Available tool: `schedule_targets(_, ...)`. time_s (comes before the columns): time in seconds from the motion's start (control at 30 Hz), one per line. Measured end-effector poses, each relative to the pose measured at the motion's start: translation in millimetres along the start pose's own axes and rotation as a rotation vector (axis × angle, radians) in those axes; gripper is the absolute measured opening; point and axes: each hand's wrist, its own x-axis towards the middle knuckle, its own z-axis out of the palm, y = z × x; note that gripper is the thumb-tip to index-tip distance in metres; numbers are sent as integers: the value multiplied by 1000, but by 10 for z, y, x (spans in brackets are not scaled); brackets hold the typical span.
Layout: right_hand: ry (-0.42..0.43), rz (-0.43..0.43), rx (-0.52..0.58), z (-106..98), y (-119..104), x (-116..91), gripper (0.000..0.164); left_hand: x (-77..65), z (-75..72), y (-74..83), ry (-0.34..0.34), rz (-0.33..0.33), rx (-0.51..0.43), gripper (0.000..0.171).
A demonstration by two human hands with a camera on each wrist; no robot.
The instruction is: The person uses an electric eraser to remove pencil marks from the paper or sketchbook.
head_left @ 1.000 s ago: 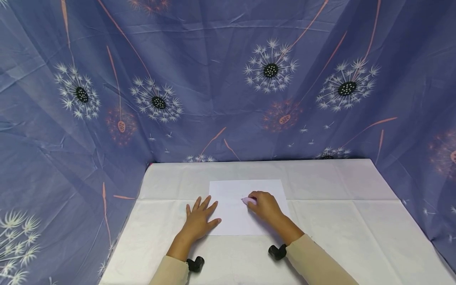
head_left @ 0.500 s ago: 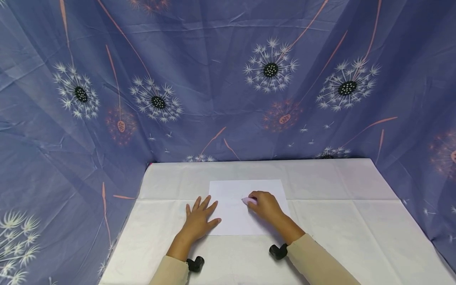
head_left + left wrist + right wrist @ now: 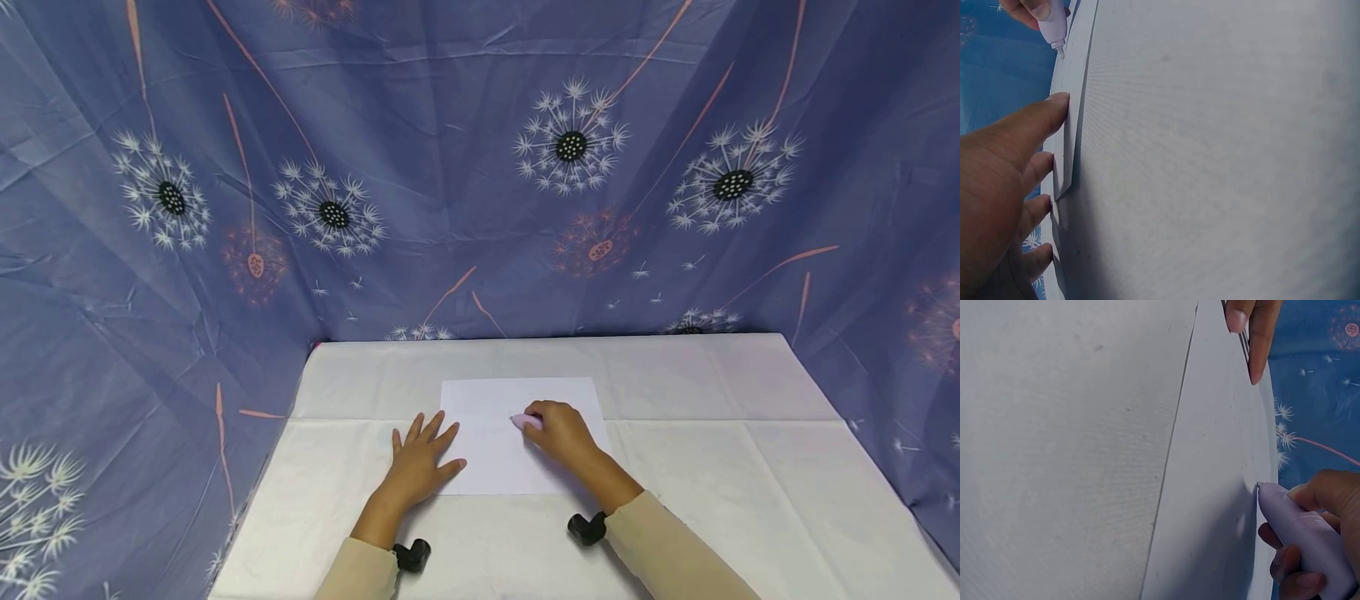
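A white sheet of paper lies on the white-covered table. My left hand rests with fingers spread over the sheet's left edge, the thumb on the paper in the left wrist view. My right hand grips a thick lilac pen-shaped tool above the right half of the sheet. In the right wrist view, thumb and fingers curl round the tool's rounded body. Its narrow tip points left and down at the paper; the left wrist view shows a stepped nozzle. Faint marks on the sheet are too small to make out.
White cloth with fold creases covers the table on both sides of the sheet. A blue dandelion-print curtain hangs along the back and sides. Black wrist-worn cameras sit at the left and right cuffs.
My right hand and the lilac tool have shifted very slightly to the right over the paper. The left hand and the sheet keep their places.
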Motion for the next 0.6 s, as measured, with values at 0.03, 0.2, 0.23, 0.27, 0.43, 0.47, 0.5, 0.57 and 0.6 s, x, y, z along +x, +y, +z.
schedule_targets(0.03, 1, 2, 2, -2, 5, 2, 11, 1, 1, 1, -1, -1, 1, 64)
schedule_targets(0.2, -4, 7, 5, -13, 13, 12, 12, 1, 1, 3, -6, -4, 0, 64)
schedule_targets(0.23, -7, 7, 7, -14, 12, 10, 11, 0, 0, 4, -6, -3, -1, 64)
schedule_targets(0.27, -9, 6, 6, -14, 8, 9, 11, -1, -2, 4, -6, -2, -2, 64)
schedule_targets(0.43, -20, -8, -8, -10, -19, -10, 9, 0, -8, 4, -6, 2, -3, 64)
schedule_targets(0.47, -23, -10, -13, -9, -26, -15, 9, 0, -8, 4, -7, 2, -3, 64)
schedule_targets(0.5, -26, -12, -18, -8, -33, -19, 9, -1, -8, 4, -7, 3, -2, 64)
schedule_targets(0.57, -35, -15, -25, -4, -46, -28, 9, -2, -9, 7, -5, 4, -1, 64)
schedule_targets(0.6, -40, -15, -26, -4, -52, -32, 9, -2, -10, 8, -6, 3, -1, 64)
